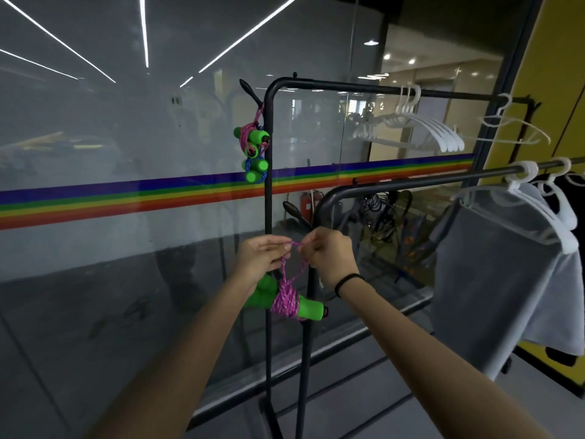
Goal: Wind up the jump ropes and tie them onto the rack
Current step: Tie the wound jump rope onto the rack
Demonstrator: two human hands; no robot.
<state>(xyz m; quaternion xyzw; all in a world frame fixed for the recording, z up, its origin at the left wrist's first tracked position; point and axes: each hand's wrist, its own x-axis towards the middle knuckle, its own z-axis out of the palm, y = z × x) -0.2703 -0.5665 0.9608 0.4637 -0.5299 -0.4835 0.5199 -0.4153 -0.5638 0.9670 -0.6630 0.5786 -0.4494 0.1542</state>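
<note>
The pink jump rope (286, 301) is hanging just below both hands, wound around its green handles (311, 307), which are lying crosswise and tilting down to the right. The left hand (261, 259) and right hand (332, 255) are each pinching its loose cord at the rack (268, 198), fingertips nearly touching.

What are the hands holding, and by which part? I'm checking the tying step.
Both the left hand and right hand pinch the pink jump rope by its cord loop; the green handles hang free.
</note>
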